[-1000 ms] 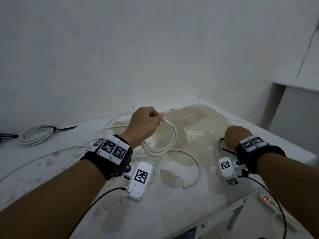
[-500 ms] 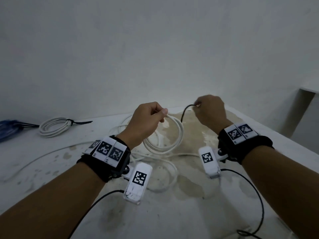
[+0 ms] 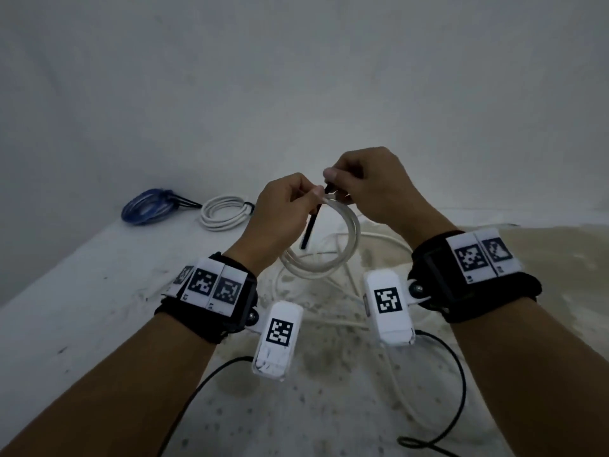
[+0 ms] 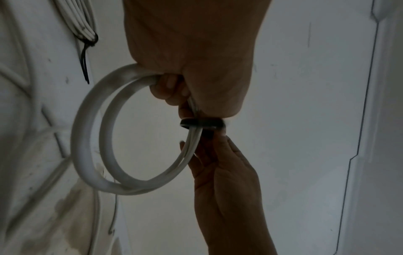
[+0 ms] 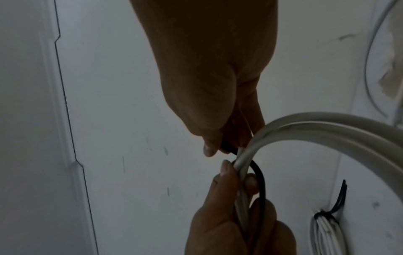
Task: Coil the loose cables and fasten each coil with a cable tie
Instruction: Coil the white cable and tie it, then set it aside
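Observation:
A white cable coil (image 3: 333, 255) hangs in the air above the table, gripped at its top by my left hand (image 3: 290, 206). The same coil (image 4: 91, 138) shows as a double loop in the left wrist view, and the coil (image 5: 327, 131) arcs across the right wrist view. My right hand (image 3: 359, 183) pinches a black cable tie (image 3: 309, 229) at the top of the coil, right next to the left thumb. The tie (image 5: 259, 179) bends round the bundled strands, and the tie (image 4: 202, 123) crosses them just below my left fingers. The rest of the white cable lies loose on the table.
At the back left of the white table (image 3: 82, 291) lie a tied blue coil (image 3: 148, 209) and a tied white coil (image 3: 224, 212). Loose white cable (image 3: 329, 311) sprawls under my hands over a brown stain. A black wire (image 3: 458, 390) trails at the right.
My right hand rose from the table with the black tie and came to the top of the coil beside my left hand. The tie now curves round the strands. The view swung left.

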`<state>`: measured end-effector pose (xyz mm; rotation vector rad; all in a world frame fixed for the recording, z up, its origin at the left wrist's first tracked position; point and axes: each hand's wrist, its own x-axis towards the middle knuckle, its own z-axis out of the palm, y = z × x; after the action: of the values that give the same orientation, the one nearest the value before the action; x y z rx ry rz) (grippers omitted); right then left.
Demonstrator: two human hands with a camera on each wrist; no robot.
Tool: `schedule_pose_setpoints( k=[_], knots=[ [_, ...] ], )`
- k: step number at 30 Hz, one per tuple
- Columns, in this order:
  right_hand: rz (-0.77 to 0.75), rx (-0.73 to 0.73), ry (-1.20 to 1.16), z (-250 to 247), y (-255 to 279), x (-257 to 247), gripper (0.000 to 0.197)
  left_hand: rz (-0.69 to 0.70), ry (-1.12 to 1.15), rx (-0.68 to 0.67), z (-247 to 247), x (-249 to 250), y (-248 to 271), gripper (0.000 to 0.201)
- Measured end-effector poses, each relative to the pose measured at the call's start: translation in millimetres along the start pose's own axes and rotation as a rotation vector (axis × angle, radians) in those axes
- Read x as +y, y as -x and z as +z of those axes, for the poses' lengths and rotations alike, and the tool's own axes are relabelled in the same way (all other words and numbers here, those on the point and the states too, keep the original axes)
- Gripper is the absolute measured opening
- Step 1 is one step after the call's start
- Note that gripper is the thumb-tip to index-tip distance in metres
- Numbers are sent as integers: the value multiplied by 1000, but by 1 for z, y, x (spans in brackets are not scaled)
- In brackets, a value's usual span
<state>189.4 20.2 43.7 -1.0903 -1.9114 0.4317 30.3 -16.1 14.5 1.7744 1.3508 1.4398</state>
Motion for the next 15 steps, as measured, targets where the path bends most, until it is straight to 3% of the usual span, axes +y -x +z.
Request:
schedule_pose_setpoints(
  k=[6,11,15],
  knots=[
    [-30,11,-153,24,-10,12,26,-5,-4,45,-6,-20,-12,16],
    [-19,73,-235,27,-6,20,24,-38,-40,-52,-3,-18,-12,27],
    [-12,43,-263,26,-2,21,23,-61,-39,-130,-4,-16,-10,34]
  ],
)
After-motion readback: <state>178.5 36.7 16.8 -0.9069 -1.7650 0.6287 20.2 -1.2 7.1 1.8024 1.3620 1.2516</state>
